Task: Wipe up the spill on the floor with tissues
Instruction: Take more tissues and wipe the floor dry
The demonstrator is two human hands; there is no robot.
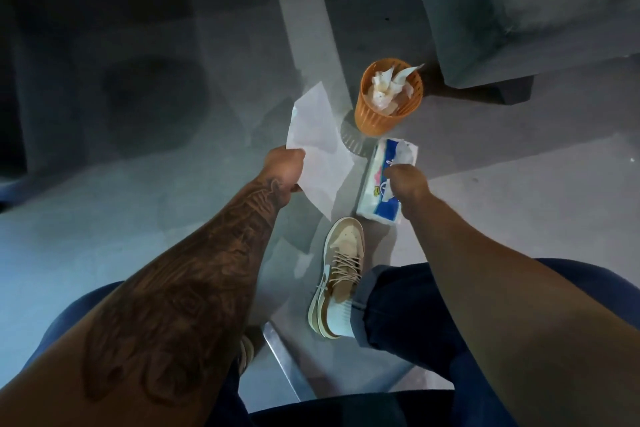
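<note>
Past tattooed left forearm, grips a fresh tissue in left hand just left of tissue pack, rests curled right hand on pack's top, pinch uncertain, and looks partway done, with used tissues in orange bin just beyond pack and spill indistinct on dim floor.

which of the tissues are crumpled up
The tissues in the orange wastebasket, bunched and creased. The sheet in the left hand is spread flat, and one only pokes from the tissue pack.
</note>
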